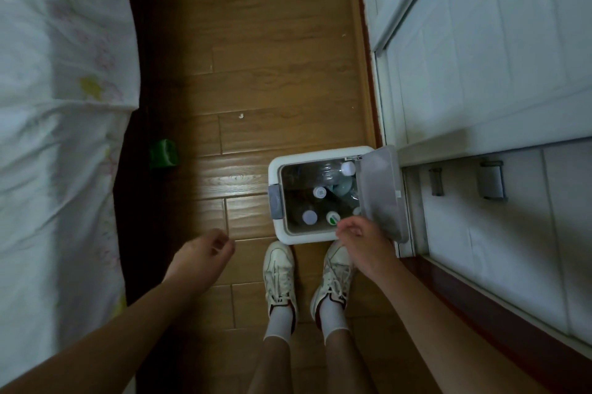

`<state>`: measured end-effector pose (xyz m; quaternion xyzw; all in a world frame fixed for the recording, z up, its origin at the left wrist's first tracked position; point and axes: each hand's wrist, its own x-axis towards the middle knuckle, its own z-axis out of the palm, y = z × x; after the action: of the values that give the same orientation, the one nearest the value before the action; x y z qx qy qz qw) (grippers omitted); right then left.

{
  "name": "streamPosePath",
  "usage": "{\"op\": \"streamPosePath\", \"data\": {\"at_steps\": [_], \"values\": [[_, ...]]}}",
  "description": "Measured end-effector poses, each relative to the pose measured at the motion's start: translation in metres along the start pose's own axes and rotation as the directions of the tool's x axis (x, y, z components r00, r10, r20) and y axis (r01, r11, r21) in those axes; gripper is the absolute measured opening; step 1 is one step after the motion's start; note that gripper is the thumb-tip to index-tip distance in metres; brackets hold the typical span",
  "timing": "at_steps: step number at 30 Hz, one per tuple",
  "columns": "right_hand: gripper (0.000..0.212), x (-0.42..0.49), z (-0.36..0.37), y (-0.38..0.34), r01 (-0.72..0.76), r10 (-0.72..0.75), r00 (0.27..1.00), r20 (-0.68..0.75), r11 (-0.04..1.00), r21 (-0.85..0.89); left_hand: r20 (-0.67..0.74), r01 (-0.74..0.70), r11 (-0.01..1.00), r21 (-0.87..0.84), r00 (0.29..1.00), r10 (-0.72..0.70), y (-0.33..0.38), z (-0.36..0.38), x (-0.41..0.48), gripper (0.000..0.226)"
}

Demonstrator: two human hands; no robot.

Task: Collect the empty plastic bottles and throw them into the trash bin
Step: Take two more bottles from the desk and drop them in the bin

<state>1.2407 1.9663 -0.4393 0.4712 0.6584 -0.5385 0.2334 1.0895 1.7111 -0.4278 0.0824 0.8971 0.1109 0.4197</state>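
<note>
A white trash bin (275, 169) stands on the wooden floor with its grey lid (379, 191) tipped open to the right. Inside lie several clear plastic bottles (323, 172) with white caps, one cap marked green (333, 218). My right hand (362, 241) hovers over the bin's near right corner with loosely curled fingers and holds nothing. My left hand (205, 248) hangs to the left of the bin above the floor, fingers relaxed and empty.
A bed with a pale floral sheet (54, 105) fills the left side. A small green object (163, 152) lies on the floor by the bed's edge. White cabinet doors (480, 57) line the right. My feet in white sneakers (278, 268) stand just before the bin.
</note>
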Motion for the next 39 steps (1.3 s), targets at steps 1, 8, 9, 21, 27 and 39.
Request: {"op": "streamPosePath", "data": {"at_steps": [1,8,9,21,27,39], "values": [[0.021,-0.005,0.000,-0.002,0.011,-0.011,1.000,0.000,1.000,0.004,-0.008,0.007,1.000,-0.015,1.000,-0.007,-0.003,-0.002,-0.001,0.017],[0.025,-0.070,-0.028,-0.043,0.335,-0.354,0.924,-0.145,0.932,-0.138,-0.053,0.013,0.990,-0.144,0.998,-0.021,0.012,-0.010,-0.015,0.019],[0.027,-0.078,-0.036,-0.050,0.363,-0.384,0.907,-0.174,0.921,-0.144,-0.057,0.005,0.988,-0.154,0.998,-0.014,0.016,-0.011,-0.019,0.019],[0.045,-0.057,-0.046,-0.074,0.214,-0.229,0.948,-0.220,0.973,-0.089,-0.054,-0.061,0.982,-0.178,0.997,0.052,0.028,-0.037,-0.032,0.023],[0.052,-0.015,0.030,-0.071,0.363,-0.399,0.917,-0.016,0.848,-0.386,-0.016,-0.015,0.989,-0.149,1.000,0.013,-0.006,-0.033,-0.014,0.026],[0.080,0.027,0.067,-0.058,0.343,-0.259,0.937,0.233,0.569,-0.748,-0.017,0.038,0.975,-0.218,0.999,-0.043,-0.042,-0.020,-0.005,0.023]]}}
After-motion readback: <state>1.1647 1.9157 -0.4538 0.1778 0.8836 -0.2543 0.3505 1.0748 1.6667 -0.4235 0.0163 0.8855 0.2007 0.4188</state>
